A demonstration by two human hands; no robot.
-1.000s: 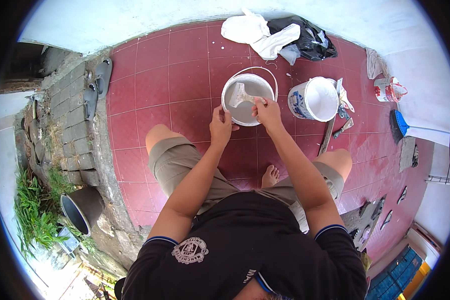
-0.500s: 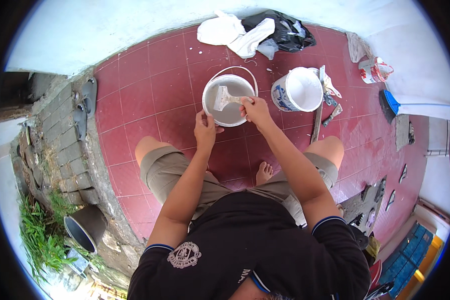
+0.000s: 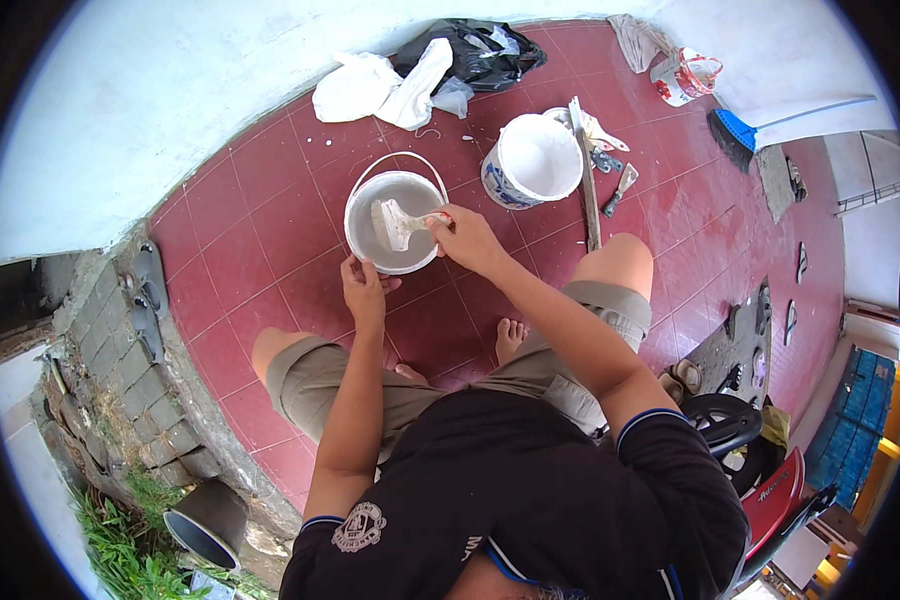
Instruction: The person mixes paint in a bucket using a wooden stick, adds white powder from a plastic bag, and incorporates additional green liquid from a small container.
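My left hand (image 3: 368,285) grips the near-left rim of a white bucket (image 3: 410,264), which has greyish-white contents and its wire handle raised. My right hand (image 3: 458,236) is closed on the handle of a paintbrush (image 3: 398,225) crusted with white, its head inside the bucket above the contents. A second white bucket (image 3: 530,160) with blue print stands to the right, beside a long narrow stick (image 3: 587,195), white-stained tools (image 3: 600,135) and a scraper (image 3: 620,192) on the red tiles.
White cloths (image 3: 360,90) and a black bag (image 3: 475,55) lie by the wall. A small bucket (image 3: 675,85) and blue broom (image 3: 732,138) stand at right, with scattered sandals (image 3: 792,320) and a red-black vehicle (image 3: 778,500). Paving (image 3: 120,370) and a dark pot (image 3: 207,525) are at left.
The view has turned, shifting the buckets and bags leftward. The brush head has swung and tilted inside the bucket as my right hand moved; my left hand keeps its hold on the rim.
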